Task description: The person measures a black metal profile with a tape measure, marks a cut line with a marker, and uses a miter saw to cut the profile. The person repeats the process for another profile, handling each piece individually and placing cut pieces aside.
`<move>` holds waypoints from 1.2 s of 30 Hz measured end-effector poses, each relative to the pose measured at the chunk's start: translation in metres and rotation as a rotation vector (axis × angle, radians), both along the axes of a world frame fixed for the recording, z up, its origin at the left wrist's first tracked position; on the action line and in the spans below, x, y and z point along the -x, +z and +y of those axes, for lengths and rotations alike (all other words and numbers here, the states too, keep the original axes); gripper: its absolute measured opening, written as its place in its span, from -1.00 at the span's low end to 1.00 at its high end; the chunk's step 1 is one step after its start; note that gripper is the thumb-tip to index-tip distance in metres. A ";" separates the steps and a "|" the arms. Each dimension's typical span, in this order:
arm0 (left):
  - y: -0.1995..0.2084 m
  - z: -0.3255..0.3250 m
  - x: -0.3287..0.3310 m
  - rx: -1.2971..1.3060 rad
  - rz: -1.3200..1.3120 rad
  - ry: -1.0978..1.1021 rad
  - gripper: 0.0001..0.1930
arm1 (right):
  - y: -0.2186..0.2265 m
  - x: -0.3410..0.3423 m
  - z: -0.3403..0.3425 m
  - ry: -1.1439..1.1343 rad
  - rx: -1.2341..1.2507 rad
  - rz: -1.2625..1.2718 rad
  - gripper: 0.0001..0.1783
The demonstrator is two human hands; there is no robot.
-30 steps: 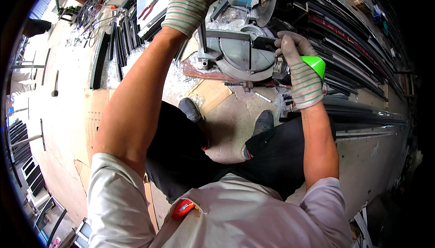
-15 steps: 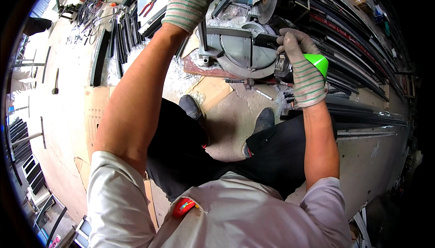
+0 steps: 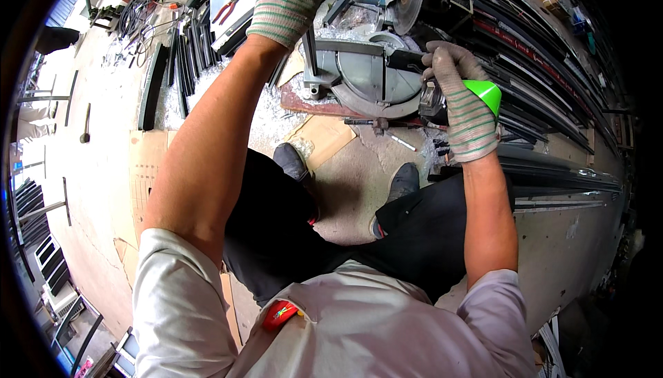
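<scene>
From my remote seat, I have my right hand (image 3: 456, 91) curled around a green-and-black tool (image 3: 485, 95), its kind unclear; its dark block sits left of the palm and its green end right, so its long axis seems to run crosswise through the grip. The grey saw base (image 3: 381, 77) lies just left of that hand, the nearer of my two. My left hand (image 3: 283, 10) is farther ahead, cut by the top edge; whether it grips anything, I can't tell
</scene>
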State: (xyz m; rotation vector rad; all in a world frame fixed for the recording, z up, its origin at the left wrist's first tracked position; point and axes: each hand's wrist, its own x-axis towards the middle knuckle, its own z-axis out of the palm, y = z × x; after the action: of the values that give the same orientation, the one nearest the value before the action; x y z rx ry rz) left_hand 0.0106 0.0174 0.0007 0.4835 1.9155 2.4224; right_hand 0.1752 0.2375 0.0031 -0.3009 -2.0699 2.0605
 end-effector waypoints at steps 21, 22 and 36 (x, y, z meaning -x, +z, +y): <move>0.000 -0.040 0.009 0.457 0.360 0.294 -0.66 | 0.024 -0.015 -0.016 0.039 0.033 -0.047 -0.65; -0.002 -0.044 0.010 0.450 0.359 0.289 -0.66 | 0.033 -0.017 -0.021 0.043 0.018 -0.055 -0.64; 0.006 -0.064 -0.002 -0.340 -0.025 -0.308 -0.36 | 0.178 -0.024 -0.066 0.471 -0.291 0.028 -0.48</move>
State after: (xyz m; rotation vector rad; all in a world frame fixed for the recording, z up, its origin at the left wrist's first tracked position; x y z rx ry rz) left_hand 0.0126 -0.0464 0.0070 0.6943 1.3022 2.5270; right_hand 0.1993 0.1719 0.1815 0.2884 -2.5691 1.9206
